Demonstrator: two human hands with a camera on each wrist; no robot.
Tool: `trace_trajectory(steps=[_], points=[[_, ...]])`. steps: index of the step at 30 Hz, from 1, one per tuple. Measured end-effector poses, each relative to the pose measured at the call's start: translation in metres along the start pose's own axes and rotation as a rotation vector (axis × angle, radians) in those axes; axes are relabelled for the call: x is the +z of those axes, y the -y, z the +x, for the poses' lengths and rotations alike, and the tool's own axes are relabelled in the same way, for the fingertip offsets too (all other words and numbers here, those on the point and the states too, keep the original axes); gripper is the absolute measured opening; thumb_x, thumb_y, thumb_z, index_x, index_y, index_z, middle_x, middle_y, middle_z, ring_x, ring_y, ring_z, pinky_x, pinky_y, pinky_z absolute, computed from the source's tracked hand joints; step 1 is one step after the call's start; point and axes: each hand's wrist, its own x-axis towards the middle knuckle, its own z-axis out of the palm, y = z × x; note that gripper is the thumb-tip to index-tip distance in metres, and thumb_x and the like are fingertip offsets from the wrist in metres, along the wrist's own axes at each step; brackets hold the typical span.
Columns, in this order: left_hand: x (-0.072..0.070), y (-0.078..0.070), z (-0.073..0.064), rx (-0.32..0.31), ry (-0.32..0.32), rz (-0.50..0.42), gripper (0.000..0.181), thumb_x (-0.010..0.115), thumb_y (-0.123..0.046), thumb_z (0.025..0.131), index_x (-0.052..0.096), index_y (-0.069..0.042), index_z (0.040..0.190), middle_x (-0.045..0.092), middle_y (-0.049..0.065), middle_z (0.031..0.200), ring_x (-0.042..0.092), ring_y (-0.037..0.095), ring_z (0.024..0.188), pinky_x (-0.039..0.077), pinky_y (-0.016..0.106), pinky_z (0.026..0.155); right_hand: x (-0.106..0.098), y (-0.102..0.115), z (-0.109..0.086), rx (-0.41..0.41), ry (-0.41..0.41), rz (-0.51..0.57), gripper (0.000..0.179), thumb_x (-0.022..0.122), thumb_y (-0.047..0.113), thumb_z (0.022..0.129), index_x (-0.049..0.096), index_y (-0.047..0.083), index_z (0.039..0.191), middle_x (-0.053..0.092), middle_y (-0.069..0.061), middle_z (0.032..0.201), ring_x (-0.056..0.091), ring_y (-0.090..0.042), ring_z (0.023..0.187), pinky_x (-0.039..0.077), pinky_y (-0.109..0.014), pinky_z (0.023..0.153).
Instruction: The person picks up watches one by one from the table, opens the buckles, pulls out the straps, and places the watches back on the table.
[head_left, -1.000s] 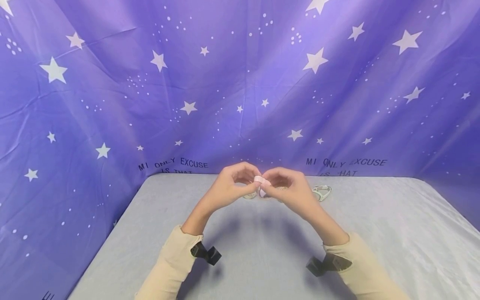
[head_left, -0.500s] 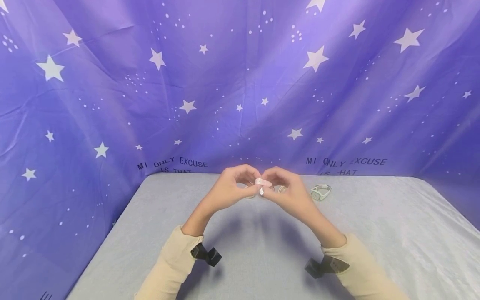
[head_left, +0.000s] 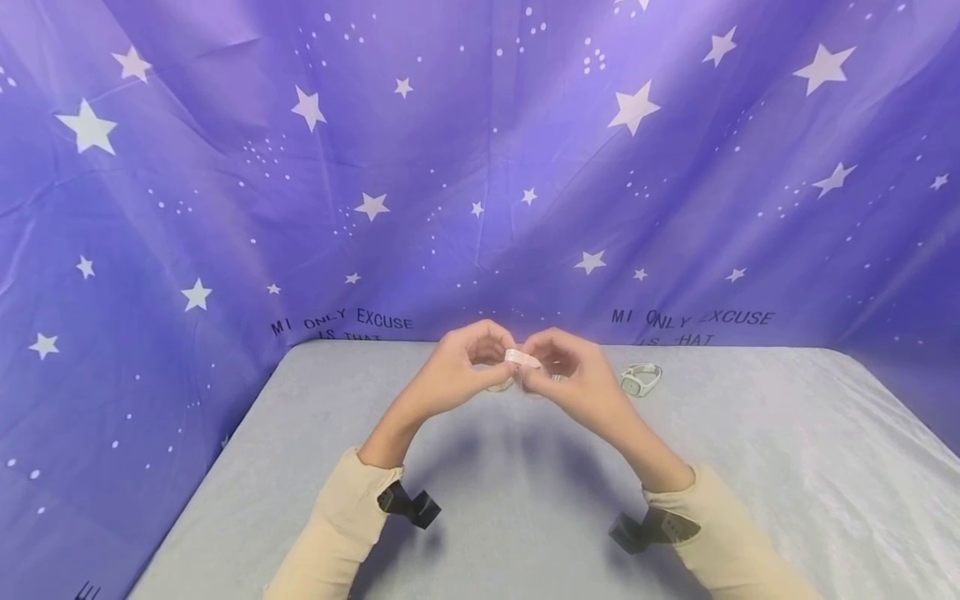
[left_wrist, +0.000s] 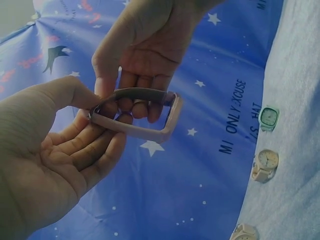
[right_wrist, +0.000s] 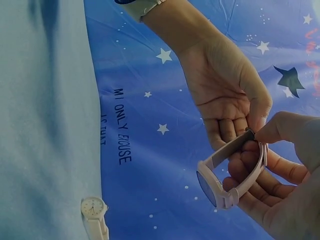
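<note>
A pale pink wristwatch [head_left: 522, 359] is held up above the far part of the table, its strap bent into a loop. In the left wrist view, my left hand [left_wrist: 65, 155] pinches the strap end between thumb and fingers, and the case edge [left_wrist: 172, 117] faces away from the join. My right hand [right_wrist: 295, 175] pinches the strap beside the left thumb, where a small dark buckle [right_wrist: 250, 132] shows in the right wrist view. The thumbs almost meet at that spot. Fingertips hide part of the join, so whether the strap is fastened cannot be made out.
On the grey-covered table [head_left: 510, 517], a mint-green watch [head_left: 641, 380] lies right of the hands. A beige watch [left_wrist: 266, 161] and another pale watch [left_wrist: 243, 233] lie along the far edge. A purple star-patterned curtain [head_left: 480, 150] hangs behind.
The hands keep their place while the pink watch turns slightly between the fingers. A white piece seen below the thumbs half a second ago is now out of sight. The head view has shifted a little.
</note>
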Motion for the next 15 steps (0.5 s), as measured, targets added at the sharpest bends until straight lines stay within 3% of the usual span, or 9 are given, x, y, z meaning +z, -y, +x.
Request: trace_trajectory(steps=[6,15], points=[[0.0004,-0.0015,-0.0001,-0.016,-0.001,-0.01,0.02,0.068,-0.002,0.089,0.063,-0.004,0.107,0.072,0.014,0.103,0.071,0.019,0.094,0.063,0.035,0.077,-0.0002,0.0021,-0.0002,-0.015,-0.025,-0.067,0.02,0.076,0.004,0.086,0.071,0.006,0.105,0.074,-0.011,0.103,0.072,-0.019,0.089,0.063,-0.031,0.076],[-0.0022,-0.0016,0.0004,0.044,0.012,0.029,0.02,0.072,-0.001,0.088,0.067,-0.008,0.106,0.074,0.008,0.099,0.071,0.018,0.092,0.062,0.036,0.083,-0.0006,0.0035,-0.0021,-0.017,-0.027,-0.089,0.02,0.077,0.008,0.086,0.072,0.007,0.105,0.075,-0.01,0.103,0.073,-0.021,0.092,0.063,-0.031,0.077]])
